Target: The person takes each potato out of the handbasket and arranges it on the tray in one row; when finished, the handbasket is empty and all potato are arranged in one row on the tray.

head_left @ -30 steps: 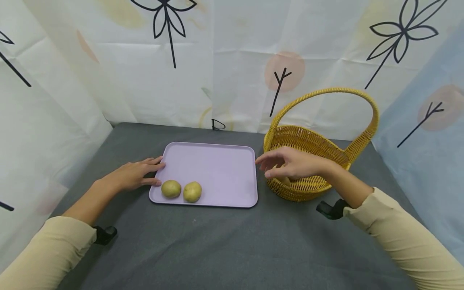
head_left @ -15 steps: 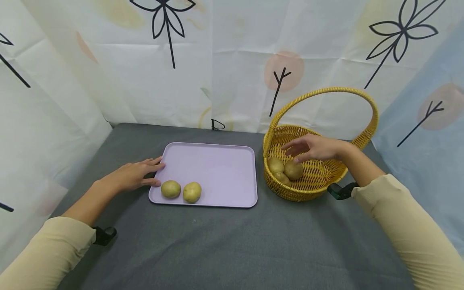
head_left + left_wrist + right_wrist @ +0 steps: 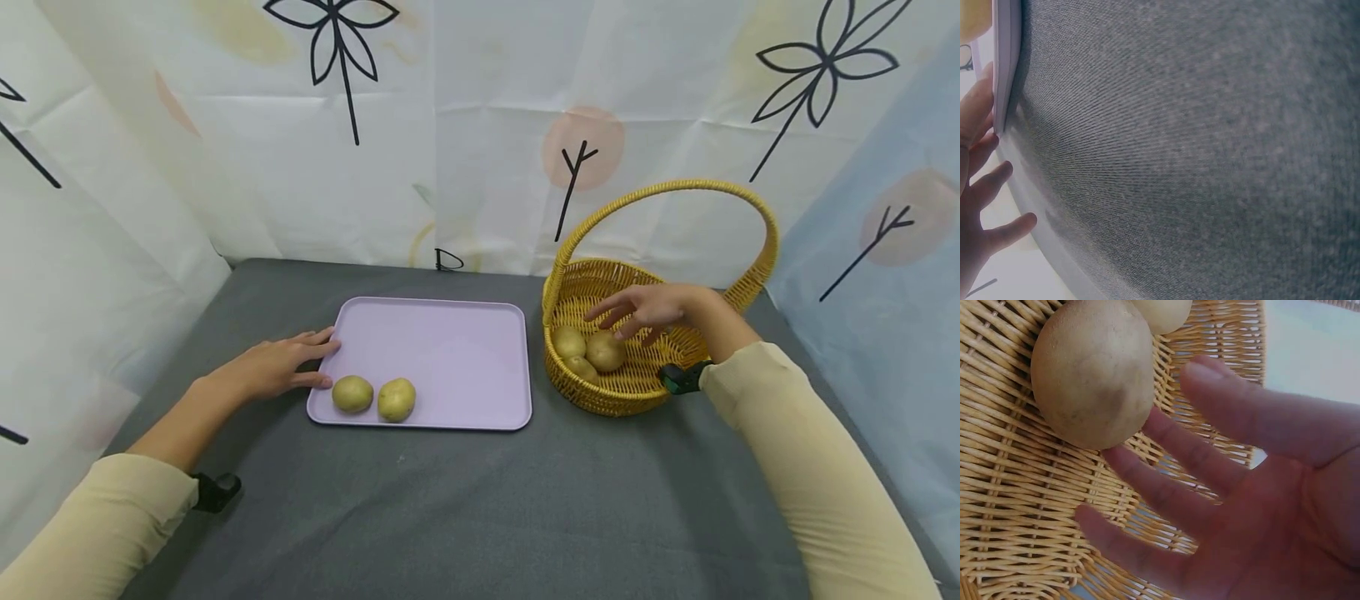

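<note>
My left hand (image 3: 272,367) rests with spread, straight fingers at the left rim of a lilac tray (image 3: 465,358). Two potatoes lie at the tray's near left: one potato (image 3: 352,394) close to my thumb and another potato (image 3: 397,399) just right of it. Over the wicker basket (image 3: 615,405) my right hand (image 3: 651,307) reaches in, fingers extended and loosely spread, holding nothing. Just beside its fingertips sits a large potato (image 3: 1094,375); whether they touch it I cannot tell. Two more potatoes, a back one (image 3: 568,342) and a front one (image 3: 582,368), lie at the basket's left.
The basket's tall arched handle (image 3: 675,185) rises above my right wrist. A grey cloth (image 3: 450,517) covers the table. Behind it hangs a white patterned curtain (image 3: 480,167). A dark strap mount (image 3: 216,492) sits on my left wrist.
My right hand has moved from the basket's left rim back over its inside, uncovering the potatoes there, and has lowered slightly. The left hand has stayed at the tray.
</note>
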Demonstrator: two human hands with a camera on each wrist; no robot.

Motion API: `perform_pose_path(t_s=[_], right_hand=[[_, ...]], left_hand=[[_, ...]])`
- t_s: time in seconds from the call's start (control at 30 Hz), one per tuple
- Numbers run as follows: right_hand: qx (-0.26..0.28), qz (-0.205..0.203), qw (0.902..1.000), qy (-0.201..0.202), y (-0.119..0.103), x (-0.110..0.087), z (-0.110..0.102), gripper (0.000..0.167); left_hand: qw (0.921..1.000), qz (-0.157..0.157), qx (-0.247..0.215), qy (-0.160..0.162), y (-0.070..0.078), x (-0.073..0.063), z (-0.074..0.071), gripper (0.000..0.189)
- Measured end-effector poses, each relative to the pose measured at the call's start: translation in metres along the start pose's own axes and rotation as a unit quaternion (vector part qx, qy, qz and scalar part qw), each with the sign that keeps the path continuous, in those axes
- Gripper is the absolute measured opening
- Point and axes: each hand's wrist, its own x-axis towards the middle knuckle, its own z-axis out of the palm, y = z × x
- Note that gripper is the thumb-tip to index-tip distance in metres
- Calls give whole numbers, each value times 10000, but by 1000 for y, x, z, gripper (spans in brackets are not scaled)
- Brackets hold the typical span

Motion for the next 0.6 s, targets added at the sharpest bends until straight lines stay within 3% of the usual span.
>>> perform_pose_path(t_s=[0.17,0.37,0.6], right_hand=[[143,424,9987,-229,2,5,0,60],[197,597,9975,-321,-1,12,1,63],[-312,556,9971,-407,-3,17,1,76]], left_hand=[[10000,1,-6,6,0,-1,0,77],[10000,-21,-43,8,-1,-2,1,75],[10000,-62,-50,-21,0,-2,-1,76]])
